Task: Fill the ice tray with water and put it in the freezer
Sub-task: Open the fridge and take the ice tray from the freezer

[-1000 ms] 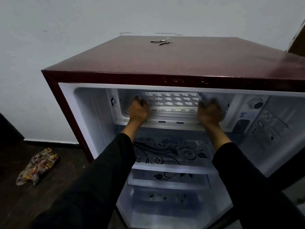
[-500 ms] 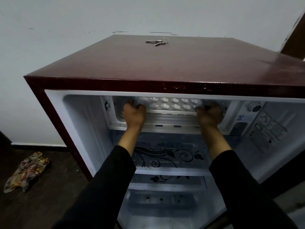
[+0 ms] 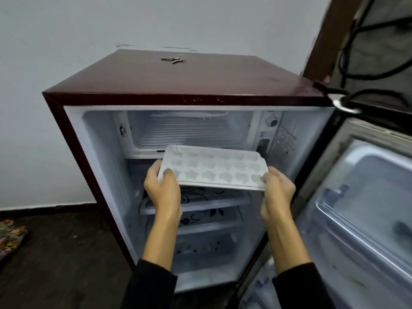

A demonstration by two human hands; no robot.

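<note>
Holding ice tray (image 3: 213,167) between both hands, left hand (image 3: 163,188), right hand (image 3: 277,192)

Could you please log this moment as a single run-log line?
ice tray: out of freezer compartment, tilted | left hand: grips left end | right hand: grips right end | fridge door: open

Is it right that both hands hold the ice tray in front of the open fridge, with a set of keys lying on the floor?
Not quite. The head view shows the keys on the fridge top, not the floor. Left hand and right hand do hold the ice tray.
</note>
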